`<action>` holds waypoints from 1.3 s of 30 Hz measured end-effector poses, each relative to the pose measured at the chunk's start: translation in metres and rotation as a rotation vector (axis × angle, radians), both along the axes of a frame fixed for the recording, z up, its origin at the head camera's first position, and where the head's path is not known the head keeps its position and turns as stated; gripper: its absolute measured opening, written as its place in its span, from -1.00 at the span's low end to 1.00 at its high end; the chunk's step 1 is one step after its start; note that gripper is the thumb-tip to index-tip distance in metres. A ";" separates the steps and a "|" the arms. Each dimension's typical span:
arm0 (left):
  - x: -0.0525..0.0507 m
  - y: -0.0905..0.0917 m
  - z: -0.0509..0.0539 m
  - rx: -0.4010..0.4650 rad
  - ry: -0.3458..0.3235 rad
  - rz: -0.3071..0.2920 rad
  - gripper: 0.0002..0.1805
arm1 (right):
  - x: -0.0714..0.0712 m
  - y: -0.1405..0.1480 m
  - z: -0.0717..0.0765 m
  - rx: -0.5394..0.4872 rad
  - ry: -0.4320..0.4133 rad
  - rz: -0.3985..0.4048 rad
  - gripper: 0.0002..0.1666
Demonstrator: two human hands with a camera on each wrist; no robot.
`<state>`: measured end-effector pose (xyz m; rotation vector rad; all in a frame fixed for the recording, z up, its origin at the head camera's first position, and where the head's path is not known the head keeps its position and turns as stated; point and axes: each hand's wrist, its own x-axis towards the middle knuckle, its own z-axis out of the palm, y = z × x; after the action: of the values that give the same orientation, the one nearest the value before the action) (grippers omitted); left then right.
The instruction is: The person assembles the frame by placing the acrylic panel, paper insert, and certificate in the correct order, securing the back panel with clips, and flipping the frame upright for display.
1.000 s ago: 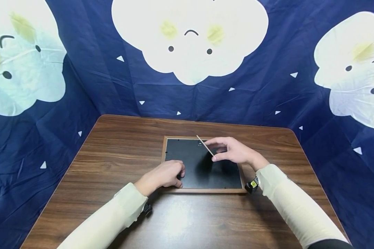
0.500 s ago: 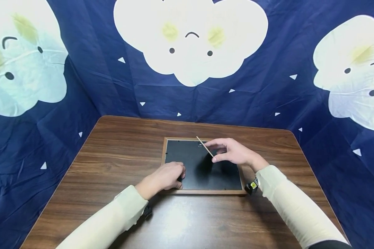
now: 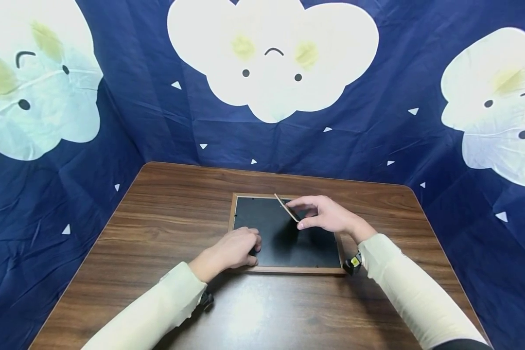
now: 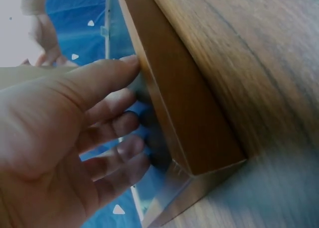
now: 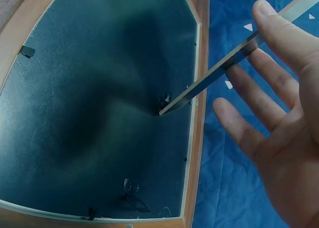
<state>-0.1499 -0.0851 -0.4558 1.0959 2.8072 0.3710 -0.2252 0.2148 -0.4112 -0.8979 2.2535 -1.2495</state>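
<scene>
A picture frame (image 3: pixel 288 270) with a wooden rim lies back side up on the table, showing its black backing board (image 3: pixel 262 216). From the board a thin stand leg (image 3: pixel 286 208) rises at a slant; in the right wrist view, its lower end meets the board near a small metal fitting (image 5: pixel 167 97). My right hand (image 3: pixel 325 213) pinches this leg between thumb and fingers. At the frame's near left corner rests my left hand (image 3: pixel 236 247). In the left wrist view, its thumb touches the rim and its loosely bent fingers lie against the board.
The frame sits on a brown wood-grain table (image 3: pixel 175 209). A dark blue cloth (image 3: pixel 227 131) with white clouds surrounds its back and sides. Small dark tabs (image 5: pixel 27 52) stick out along the rim's inner edge.
The stand leg has turned slightly in my right hand, and more of its dark face shows. My left hand stays in place at the corner. The head view has shifted a little.
</scene>
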 end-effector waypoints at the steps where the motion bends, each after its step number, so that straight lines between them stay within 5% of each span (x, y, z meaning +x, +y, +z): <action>1: 0.000 -0.001 0.000 0.003 -0.002 -0.005 -0.77 | 0.000 0.000 0.000 0.003 -0.001 -0.001 -0.32; 12: 0.000 -0.014 0.000 0.065 -0.070 -0.033 -0.77 | 0.002 0.000 0.001 0.022 0.013 -0.006 -0.32; 21: -0.004 -0.029 0.000 0.157 -0.045 0.039 -0.80 | 0.000 -0.001 -0.003 0.026 0.060 0.007 -0.30; 30: -0.007 -0.046 -0.001 0.224 0.000 0.211 -0.77 | -0.001 -0.004 -0.008 0.032 0.120 0.028 -0.30; 39: -0.017 -0.061 -0.007 0.288 -0.061 0.510 -0.59 | 0.003 -0.009 -0.010 0.086 0.186 0.014 -0.32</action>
<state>-0.1667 -0.1461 -0.4626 0.3676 3.0081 0.8561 -0.2225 0.2058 -0.4213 -1.0334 2.4193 -1.0930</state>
